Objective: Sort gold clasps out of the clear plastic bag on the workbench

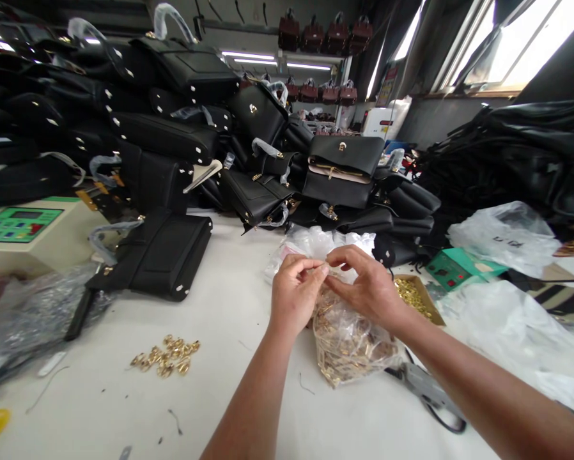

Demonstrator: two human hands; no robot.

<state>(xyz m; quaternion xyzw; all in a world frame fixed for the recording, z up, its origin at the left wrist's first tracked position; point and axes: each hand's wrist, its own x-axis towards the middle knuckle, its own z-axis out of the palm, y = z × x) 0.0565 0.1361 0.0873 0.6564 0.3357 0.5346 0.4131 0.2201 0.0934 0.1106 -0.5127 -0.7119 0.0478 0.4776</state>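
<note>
Above a clear plastic bag (354, 348) full of small gold metal pieces, my two hands meet fingertip to fingertip. My left hand (294, 294) is closed in a pinch of thumb and forefinger. From the right, my right hand (366, 287) pinches at the same spot. Whatever lies between the fingertips is too small to make out. A loose cluster of gold metal fittings (169, 354) lies on the white table (234, 306) to the left. Just behind my right hand stands an open cardboard box (433, 306) of small gold parts.
Black handbags (167, 255) are piled along the back and left. A beige machine with a green panel (21, 223) stands at the left. On the right are a green box (459, 268), plastic sheeting (521, 338) and a grey corded tool (426, 386).
</note>
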